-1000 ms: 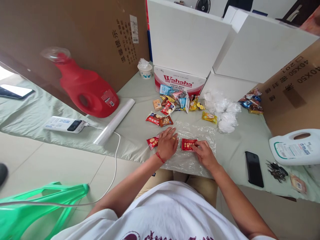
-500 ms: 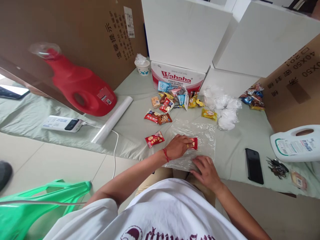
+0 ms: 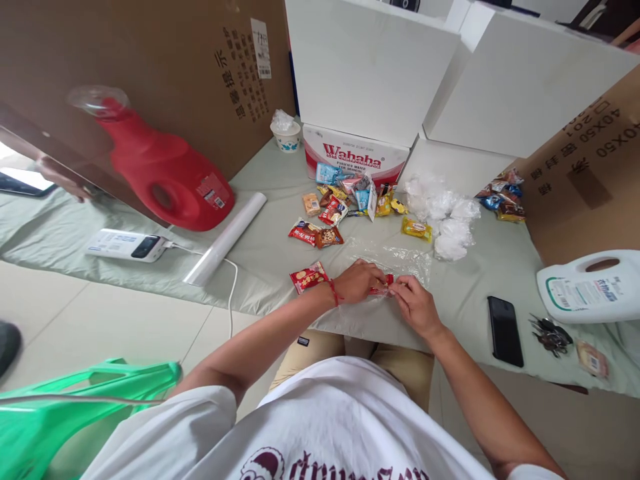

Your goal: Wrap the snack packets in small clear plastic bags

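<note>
A small red snack packet [image 3: 382, 286] lies on a sheet of clear plastic film [image 3: 360, 321] spread at the table's front edge. The fingers of my left hand [image 3: 357, 281] are closed over the packet's left part. At its right end, my right hand [image 3: 419, 307] has thumb and fingertips pinched together on it. Another red snack packet [image 3: 306, 277] rests flat by my left wrist, partly behind it. Farther back are a chocolate-coloured wrapped snack [image 3: 329, 237] and a yellow packet [image 3: 417, 229].
Mixed snacks [image 3: 335, 207] are heaped before a Wahaba-type water carton [image 3: 355, 155] with crumpled plastic bundles [image 3: 453, 230] beside them. Left stand a roll of film [image 3: 225, 240], power bank [image 3: 125, 245] and red jug [image 3: 170, 177]; right, a phone [image 3: 505, 331], keys [image 3: 551, 335] and white jug [image 3: 593, 287].
My right hand has risen from the film's front edge and closed on the packet's right end. My left hand stays on the packet, slightly shifted. Another person's hand shows at far left.
</note>
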### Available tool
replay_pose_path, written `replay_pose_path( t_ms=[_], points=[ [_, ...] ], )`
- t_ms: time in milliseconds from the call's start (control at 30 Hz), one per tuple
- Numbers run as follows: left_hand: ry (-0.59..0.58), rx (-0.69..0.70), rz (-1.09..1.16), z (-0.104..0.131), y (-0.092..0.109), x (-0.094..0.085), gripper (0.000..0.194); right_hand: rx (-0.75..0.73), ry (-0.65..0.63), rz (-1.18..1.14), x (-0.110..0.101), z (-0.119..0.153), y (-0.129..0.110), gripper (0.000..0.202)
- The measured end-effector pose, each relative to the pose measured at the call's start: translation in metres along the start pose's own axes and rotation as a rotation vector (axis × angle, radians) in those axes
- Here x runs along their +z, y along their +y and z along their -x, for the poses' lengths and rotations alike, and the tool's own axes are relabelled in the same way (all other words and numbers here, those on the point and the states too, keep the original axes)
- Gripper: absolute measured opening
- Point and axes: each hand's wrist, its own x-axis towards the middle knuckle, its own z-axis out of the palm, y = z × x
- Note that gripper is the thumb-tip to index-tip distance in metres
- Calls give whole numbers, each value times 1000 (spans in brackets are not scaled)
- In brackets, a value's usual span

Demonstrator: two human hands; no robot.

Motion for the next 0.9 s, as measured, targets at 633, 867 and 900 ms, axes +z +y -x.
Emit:
replay_pose_path(
  t_ms=[633, 867, 900],
  points=[
    [15, -86, 242, 63, 0, -1, 103, 113, -179, -6, 19, -31, 14, 27],
    [417, -637, 366, 62, -7, 12, 42, 92, -214, -15, 21, -36, 18, 24],
    [441, -756, 372, 60, -11, 11, 41, 93, -216, -31, 22, -36, 18, 24]
  ],
)
